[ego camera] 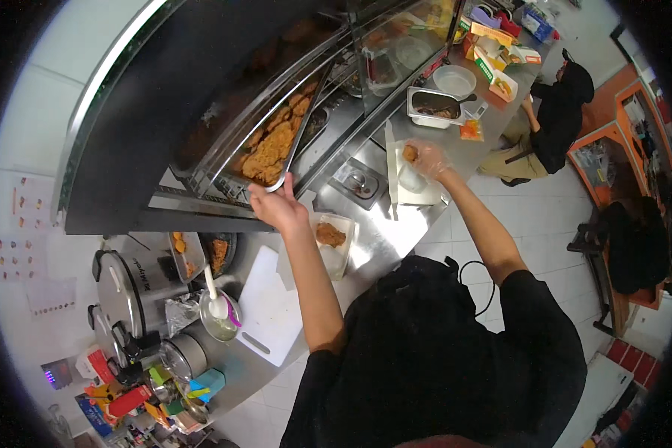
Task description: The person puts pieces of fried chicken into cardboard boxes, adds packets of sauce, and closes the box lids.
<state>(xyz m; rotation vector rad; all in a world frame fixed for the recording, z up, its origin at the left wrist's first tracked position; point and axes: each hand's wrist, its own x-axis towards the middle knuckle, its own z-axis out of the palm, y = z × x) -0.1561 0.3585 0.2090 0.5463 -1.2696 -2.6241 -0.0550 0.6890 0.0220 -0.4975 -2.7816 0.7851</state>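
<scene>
My left hand (280, 204) grips the near corner of a metal tray (289, 175) of fried chicken (271, 152) in the glass display warmer. In a clear plastic glove, my right hand (428, 159) holds a small piece of fried food (409, 153) above an open paper box (393, 187). Something white and rounded lies in that box, under the hand. Between my arms another open box (351, 249) holds a piece of fried chicken (331, 235) beside something white. A lidded steel container (358, 183) sits between the paper box and the warmer.
A white cutting board (271, 302) lies by my left forearm, near a bowl with a ladle (218, 316) and large pots (140, 291). Beyond my right hand stand a steel food pan (435, 106) and a round plastic tub (454, 80). A person in black (562, 117) is across the counter's far end.
</scene>
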